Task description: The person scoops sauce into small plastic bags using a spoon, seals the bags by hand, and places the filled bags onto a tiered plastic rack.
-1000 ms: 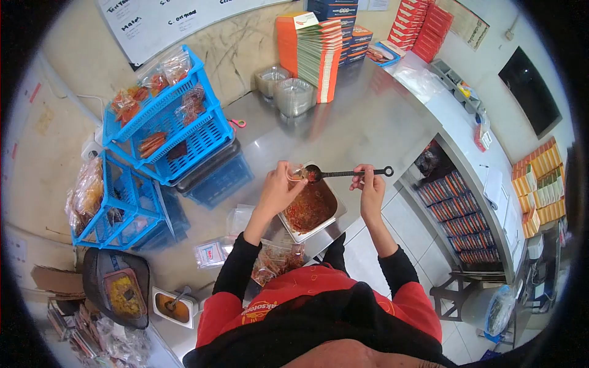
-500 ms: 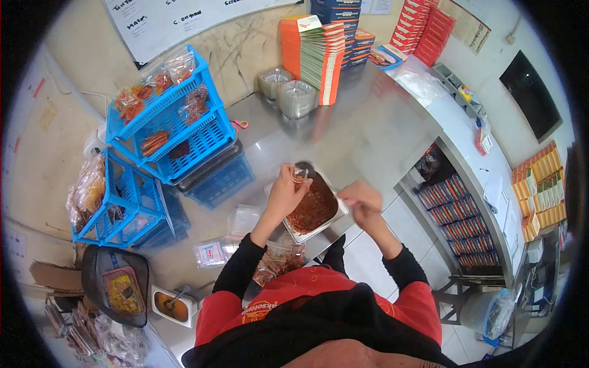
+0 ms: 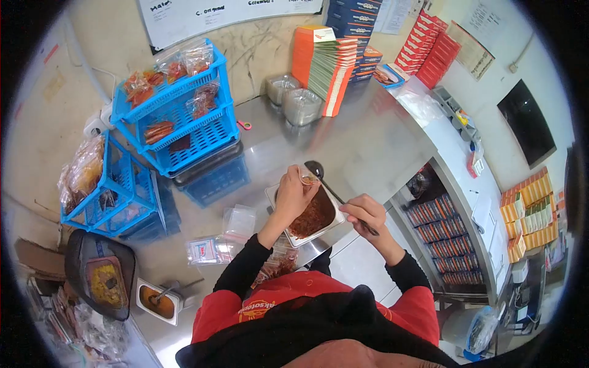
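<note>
Right hand gripping ladle, left hand holding clear bag

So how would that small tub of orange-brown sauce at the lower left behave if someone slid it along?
The small tub looks rigid, so its walls probably wouldn't flex. The smooth, wet-looking sauce could slosh if pushed quickly. The utensil leans in it with its handle reaching past the rim, so it might shift or catch on something.

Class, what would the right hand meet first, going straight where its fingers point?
The right hand would probably meet the rectangular silvery metal pan of reddish food; depth is unclear, so it might pass above.
</note>
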`<state>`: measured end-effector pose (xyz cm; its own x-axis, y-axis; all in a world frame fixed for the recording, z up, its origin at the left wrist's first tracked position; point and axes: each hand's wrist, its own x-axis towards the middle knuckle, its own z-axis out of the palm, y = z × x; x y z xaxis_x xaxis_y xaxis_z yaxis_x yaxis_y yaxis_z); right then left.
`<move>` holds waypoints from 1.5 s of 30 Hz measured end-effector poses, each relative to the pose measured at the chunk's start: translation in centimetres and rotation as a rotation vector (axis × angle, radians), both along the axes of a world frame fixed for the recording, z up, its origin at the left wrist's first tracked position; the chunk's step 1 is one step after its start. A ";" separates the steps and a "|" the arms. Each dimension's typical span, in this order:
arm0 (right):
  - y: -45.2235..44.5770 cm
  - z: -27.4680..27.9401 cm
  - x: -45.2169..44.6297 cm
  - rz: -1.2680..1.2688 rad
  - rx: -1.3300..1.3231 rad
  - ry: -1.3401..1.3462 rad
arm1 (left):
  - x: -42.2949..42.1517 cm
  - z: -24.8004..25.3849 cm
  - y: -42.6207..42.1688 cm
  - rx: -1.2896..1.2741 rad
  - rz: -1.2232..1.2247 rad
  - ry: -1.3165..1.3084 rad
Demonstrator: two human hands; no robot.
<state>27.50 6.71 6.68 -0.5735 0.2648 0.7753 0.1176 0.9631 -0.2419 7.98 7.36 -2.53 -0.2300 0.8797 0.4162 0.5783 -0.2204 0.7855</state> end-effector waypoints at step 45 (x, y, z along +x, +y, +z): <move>-0.8 -6.3 -6.6 -0.366 -0.385 -0.152 | -1.3 0.3 -3.5 -0.173 -0.172 -0.320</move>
